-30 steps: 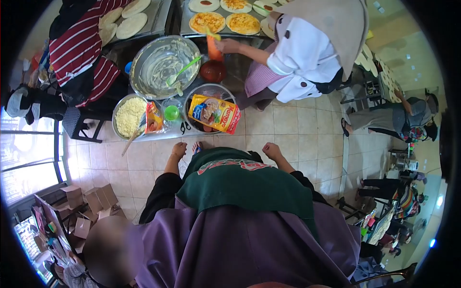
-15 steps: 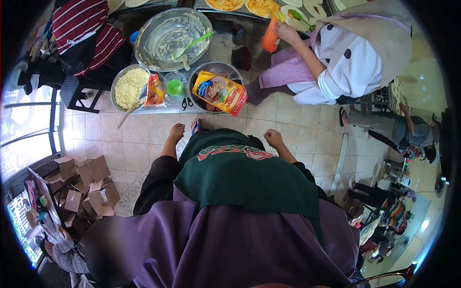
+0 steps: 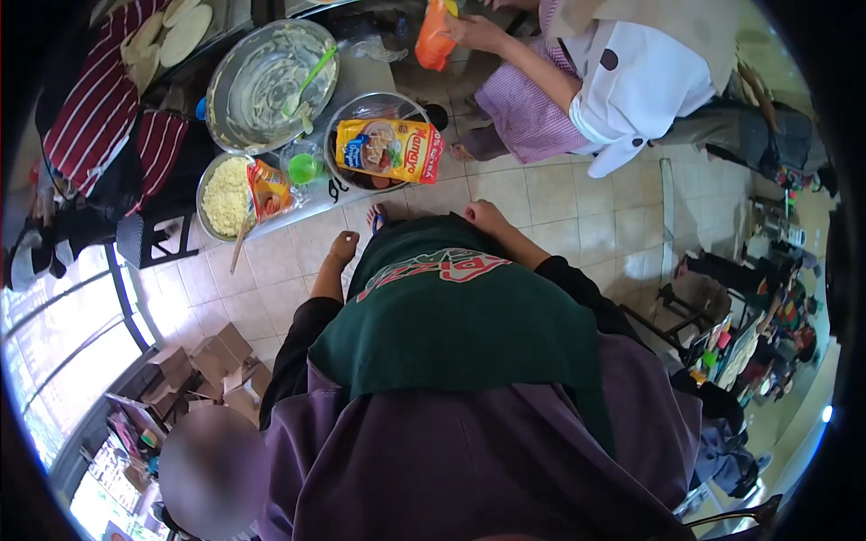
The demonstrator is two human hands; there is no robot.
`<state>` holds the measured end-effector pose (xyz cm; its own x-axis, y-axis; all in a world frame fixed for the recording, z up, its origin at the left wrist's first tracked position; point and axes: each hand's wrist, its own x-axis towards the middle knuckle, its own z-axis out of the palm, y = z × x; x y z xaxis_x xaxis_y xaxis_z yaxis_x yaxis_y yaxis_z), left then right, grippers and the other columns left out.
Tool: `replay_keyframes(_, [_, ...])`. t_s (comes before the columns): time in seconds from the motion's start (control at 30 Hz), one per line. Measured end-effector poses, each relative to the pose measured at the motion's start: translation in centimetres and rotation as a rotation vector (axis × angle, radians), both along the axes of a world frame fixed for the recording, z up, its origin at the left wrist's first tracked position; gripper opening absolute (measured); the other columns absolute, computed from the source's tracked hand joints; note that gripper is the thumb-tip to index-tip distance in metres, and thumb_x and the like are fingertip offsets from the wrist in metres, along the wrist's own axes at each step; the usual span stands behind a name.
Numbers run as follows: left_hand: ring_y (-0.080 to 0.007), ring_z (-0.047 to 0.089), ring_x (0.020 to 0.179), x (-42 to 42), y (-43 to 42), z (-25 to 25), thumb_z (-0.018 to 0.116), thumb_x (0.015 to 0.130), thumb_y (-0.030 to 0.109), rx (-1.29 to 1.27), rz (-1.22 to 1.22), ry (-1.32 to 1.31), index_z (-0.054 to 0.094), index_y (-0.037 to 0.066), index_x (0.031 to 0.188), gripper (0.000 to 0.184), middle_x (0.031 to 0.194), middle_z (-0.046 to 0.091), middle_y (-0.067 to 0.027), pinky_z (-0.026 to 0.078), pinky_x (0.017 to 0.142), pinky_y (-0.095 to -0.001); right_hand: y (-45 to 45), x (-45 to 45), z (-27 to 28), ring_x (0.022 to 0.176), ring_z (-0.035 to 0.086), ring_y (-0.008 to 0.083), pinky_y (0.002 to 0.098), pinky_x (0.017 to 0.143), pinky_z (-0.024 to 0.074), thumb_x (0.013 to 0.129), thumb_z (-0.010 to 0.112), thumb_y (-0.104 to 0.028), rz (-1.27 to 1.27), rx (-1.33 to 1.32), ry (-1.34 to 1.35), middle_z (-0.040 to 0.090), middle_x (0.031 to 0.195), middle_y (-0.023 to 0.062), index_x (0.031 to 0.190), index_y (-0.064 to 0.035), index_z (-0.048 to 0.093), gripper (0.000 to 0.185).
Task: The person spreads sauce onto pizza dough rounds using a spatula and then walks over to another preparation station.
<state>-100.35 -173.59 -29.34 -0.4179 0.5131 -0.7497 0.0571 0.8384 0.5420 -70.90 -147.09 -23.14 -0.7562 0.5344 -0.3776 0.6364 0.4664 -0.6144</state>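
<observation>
My left hand [image 3: 343, 246] hangs beside the green apron [image 3: 469, 311], fingers curled; whether anything is in it is too small to tell. Near the apron's upper edge, my right hand [image 3: 482, 216] is curled into a loose fist, with nothing visible in it. Neither hand touches the table. Ahead stands a large metal bowl [image 3: 236, 113] smeared with cream, a green-handled spatula [image 3: 316, 79] in it. A yellow packet [image 3: 388, 151] lies across a round metal container. Left of it are a green cup [image 3: 303, 169], an orange packet [image 3: 268, 192] and a bowl of grated cheese [image 3: 225, 198].
A co-worker in white [image 3: 622, 90] at the upper right holds an orange bottle [image 3: 436, 36]. Another person in a striped red garment [image 3: 104, 99] is at the upper left. Cardboard boxes [image 3: 221, 353] lie at the lower left. Other people work far right.
The view has turned and moved nearer the table. The co-worker in white has shifted right and lifted the orange bottle away from the bowls. Both my hands stay low and curled.
</observation>
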Motion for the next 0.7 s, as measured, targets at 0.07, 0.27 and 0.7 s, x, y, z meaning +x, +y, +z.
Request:
replay_keyframes(0.07, [-0.0275, 0.063, 0.080, 0.1, -0.3, 0.5, 0.056, 0.081, 0.038, -0.034, 0.000, -0.027, 0.060, 0.003, 0.104, 0.043, 0.089, 0.065, -0.0194, 0.049, 0.073, -0.0362, 0.1, 1.6, -1.3, 0.074, 0.061, 0.0320, 0.0403, 0.067, 0.0481, 0.076, 0.057, -0.021, 0.049, -0.005, -0.130, 0.063, 0.075, 0.0157, 0.080, -0.0051, 0.063, 0.018])
replay_keyframes(0.27, [-0.0205, 0.059, 0.061, -0.6, -0.3, 1.7, 0.056, 0.081, 0.035, -0.098, 0.032, -0.003, 0.059, 0.004, 0.102, 0.038, 0.075, 0.063, -0.0138, 0.048, 0.058, -0.0333, 0.3, 7.0, -1.7, 0.076, 0.061, 0.0345, 0.0419, 0.070, 0.0483, 0.077, 0.056, -0.021, -0.112, 0.113, -0.233, 0.063, 0.078, 0.0175, 0.078, -0.0053, 0.062, 0.017])
replay_keyframes(0.7, [-0.0179, 0.060, 0.063, 4.3, 5.1, 3.2, 0.055, 0.084, 0.033, 0.076, -0.075, -0.051, 0.057, 0.003, 0.103, 0.036, 0.080, 0.063, -0.0116, 0.048, 0.061, -0.0318, -0.5, 11.4, -1.9, 0.077, 0.061, 0.0336, 0.0410, 0.071, 0.0488, 0.077, 0.058, -0.023, -0.203, 0.098, -0.220, 0.064, 0.079, 0.0161, 0.078, -0.0050, 0.062, 0.018])
